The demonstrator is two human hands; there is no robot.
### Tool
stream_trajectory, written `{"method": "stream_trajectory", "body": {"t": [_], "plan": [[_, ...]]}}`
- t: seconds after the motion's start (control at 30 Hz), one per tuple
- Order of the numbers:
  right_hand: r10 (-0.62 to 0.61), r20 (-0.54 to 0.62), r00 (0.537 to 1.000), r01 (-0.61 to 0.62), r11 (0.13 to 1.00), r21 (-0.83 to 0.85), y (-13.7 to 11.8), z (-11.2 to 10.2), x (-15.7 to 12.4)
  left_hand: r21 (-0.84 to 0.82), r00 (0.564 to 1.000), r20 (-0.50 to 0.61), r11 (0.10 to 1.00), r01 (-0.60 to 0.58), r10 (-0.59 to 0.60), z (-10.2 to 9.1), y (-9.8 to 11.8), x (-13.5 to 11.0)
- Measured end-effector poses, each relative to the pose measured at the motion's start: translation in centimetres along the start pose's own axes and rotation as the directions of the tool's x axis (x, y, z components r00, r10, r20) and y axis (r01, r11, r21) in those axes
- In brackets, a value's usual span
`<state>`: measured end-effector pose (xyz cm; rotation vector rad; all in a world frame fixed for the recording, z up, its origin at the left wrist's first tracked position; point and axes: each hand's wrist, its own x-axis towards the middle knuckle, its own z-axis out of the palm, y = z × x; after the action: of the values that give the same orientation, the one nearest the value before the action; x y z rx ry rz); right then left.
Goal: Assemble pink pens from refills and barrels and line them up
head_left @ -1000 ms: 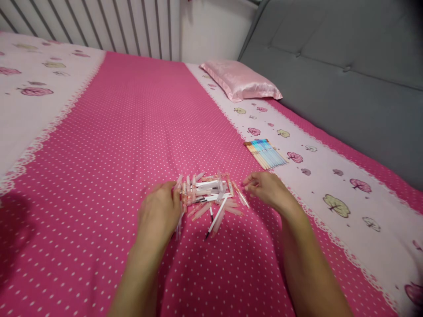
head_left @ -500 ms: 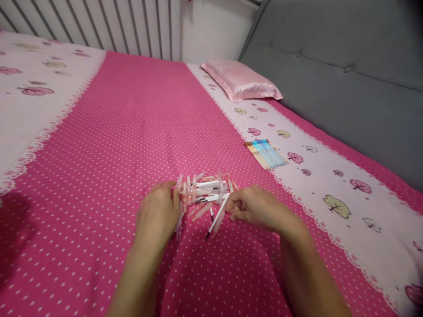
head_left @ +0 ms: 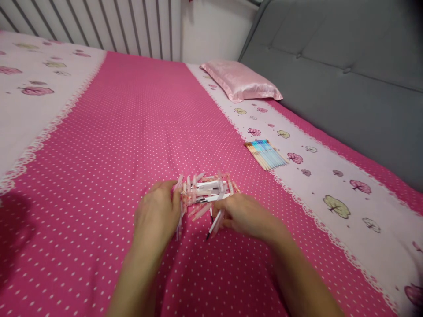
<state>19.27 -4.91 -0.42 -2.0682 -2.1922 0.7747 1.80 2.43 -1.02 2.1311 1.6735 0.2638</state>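
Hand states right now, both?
Left hand: partly curled at the loose pink and white pen pile; hold cannot be told.
Right hand: curled at a slim white dark-tipped pen; hold cannot be told.

Pens [head_left: 207,185]: partly hidden by right hand [head_left: 244,215] (grip unclear) | headboard [head_left: 330,39]: cut off at top

- Loose pile of slim pink, white and clear plastic pens [head_left: 207,192] on a pink polka-dot bedspread [head_left: 148,132]
- From it, left hand [head_left: 158,209] at nine o'clock, touching its edge
- Right hand [head_left: 246,215] at four, fingers at a white, black-tipped pen [head_left: 213,223]
- Blue-and-cream pen row [head_left: 266,155] at two
- Pink satin pillow [head_left: 241,80] at one
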Motion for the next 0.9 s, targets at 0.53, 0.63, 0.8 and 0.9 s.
{"method": "stream_trajectory", "body": {"t": [0.53,0.63,0.8,0.9], "plan": [[0.079,-0.09,0.993,-0.071,0.994,0.089,0.5,-0.8,0.3,-0.266,0.936,0.175,0.93,-0.255,0.306,0.2,1.1,-1.1],[0.081,-0.085,0.993,-0.071,0.991,0.11,0.9,-1.0,0.2,-0.216,0.924,0.211,0.937,-0.274,0.319,0.5,1.3,-1.1],[0.092,-0.06,0.994,-0.085,0.991,0.106,1.0,-1.0,0.2,-0.144,0.898,0.286,0.942,-0.303,0.333,0.9,1.8,-1.2],[0.094,-0.054,0.994,-0.088,0.99,0.107,0.9,-0.9,0.2,-0.11,0.879,0.327,0.937,-0.331,0.348,1.2,2.3,-1.6]]}}
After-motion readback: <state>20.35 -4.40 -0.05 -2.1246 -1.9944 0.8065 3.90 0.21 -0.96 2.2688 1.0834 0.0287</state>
